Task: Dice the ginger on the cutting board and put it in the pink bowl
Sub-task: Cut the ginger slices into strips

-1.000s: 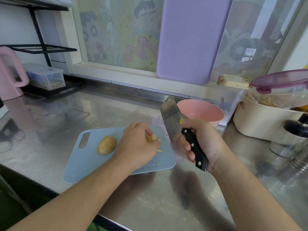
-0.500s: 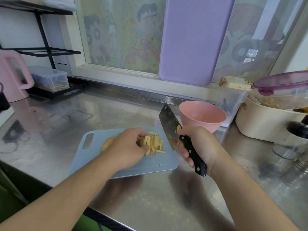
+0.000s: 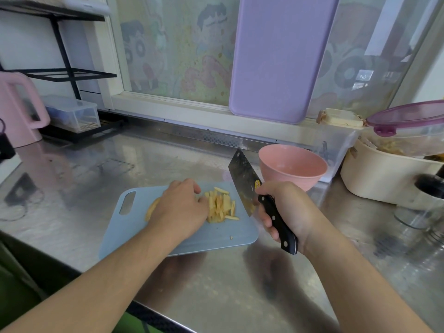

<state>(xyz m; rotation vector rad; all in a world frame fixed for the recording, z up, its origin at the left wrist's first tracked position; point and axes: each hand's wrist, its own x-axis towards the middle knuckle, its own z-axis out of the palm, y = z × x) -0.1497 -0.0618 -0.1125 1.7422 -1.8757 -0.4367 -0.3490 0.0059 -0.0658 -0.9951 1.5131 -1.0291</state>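
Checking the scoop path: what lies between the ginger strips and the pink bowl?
In the head view, only the cleaver blade, held by the right hand, stands between the ginger strips and the pink bowl.

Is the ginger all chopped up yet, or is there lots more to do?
Partly. Done: some ginger is cut into strips on the blue cutting board. In hand: the right hand grips the cleaver, its blade beside the strips, while the left hand rests over an uncut ginger piece. Left: cutting the strips into dice and filling the pink bowl, which looks empty.
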